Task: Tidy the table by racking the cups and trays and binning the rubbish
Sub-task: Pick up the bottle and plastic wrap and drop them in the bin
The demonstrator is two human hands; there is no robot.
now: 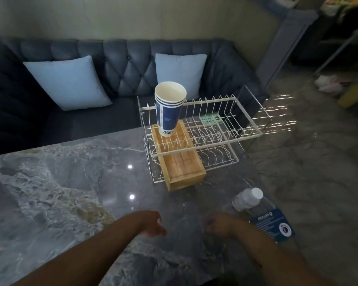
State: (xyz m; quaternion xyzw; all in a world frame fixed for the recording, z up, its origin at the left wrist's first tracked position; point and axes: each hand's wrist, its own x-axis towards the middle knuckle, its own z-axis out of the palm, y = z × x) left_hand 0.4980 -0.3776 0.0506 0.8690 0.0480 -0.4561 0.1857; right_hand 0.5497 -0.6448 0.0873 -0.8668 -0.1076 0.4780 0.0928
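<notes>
The stack of paper cups (170, 108) stood up in the top of the white wire rack (196, 133), at about one o'clock on the grey marble table (60, 182). The wooden tray (180, 159) sat in the low shelf under the cups, poking out the front. So the racking looked done.

The plastic water bottle (262, 213) lay on its side at four o'clock, just beside the right hand (219, 225). It was probably the rubbish left to bin.

Both hands were empty. The left hand (151, 223) had its fingers loosely curled. The right hand was blurry, so I could not tell how its fingers sat.

Next, the right hand needed to reach over, wrap around the bottle, and lift it. No bin showed here.
</notes>
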